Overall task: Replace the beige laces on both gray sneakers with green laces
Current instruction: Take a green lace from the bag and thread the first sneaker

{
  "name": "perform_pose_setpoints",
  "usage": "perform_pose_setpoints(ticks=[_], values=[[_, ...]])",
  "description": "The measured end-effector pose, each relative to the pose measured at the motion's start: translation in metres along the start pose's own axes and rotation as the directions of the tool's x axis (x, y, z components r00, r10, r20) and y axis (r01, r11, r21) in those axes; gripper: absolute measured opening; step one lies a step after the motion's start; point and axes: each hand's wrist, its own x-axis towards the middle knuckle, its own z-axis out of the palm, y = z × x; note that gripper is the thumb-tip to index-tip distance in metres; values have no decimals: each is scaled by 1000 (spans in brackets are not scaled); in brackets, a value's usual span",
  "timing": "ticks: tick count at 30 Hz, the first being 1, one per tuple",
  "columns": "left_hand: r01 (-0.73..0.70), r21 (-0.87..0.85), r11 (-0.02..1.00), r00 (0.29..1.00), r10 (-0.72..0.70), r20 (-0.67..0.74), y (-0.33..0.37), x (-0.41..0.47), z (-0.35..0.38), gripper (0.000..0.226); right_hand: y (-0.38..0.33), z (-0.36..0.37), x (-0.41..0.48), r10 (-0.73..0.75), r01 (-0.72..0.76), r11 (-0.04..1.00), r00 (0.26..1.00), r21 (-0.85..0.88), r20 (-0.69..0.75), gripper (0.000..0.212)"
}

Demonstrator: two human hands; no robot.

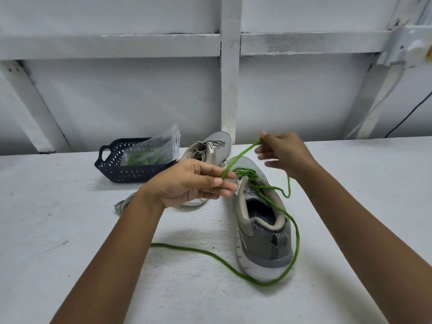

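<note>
Head view: soft green lace (210, 252) loops slack round the near sneaker's (264, 242) heel, mid-table. It is likely light and limp, best pinched close to its tip. Left hand (187, 181) and right hand (282, 153) each pinch its raised stretch. Second sneaker (210, 146) sits by the far edge.

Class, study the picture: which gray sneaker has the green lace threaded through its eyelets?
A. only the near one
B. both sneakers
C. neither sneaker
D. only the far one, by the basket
A: the green lace runs through the eyelets of the near sneaker, with a stretch pinched between the left hand and the right hand, while the far sneaker shows only pale laces.
</note>
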Motion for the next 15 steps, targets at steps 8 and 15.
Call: perform_pose_setpoints(ticks=[8,15], values=[[-102,-92,991,901,53,-430,-3,24,18,14,8,18,-24,40,138,635,977,-760,210,58],[-138,23,990,804,125,-581,-22,47,28,9,32,9,-23,84,-4,930,976,-368,201,16]])
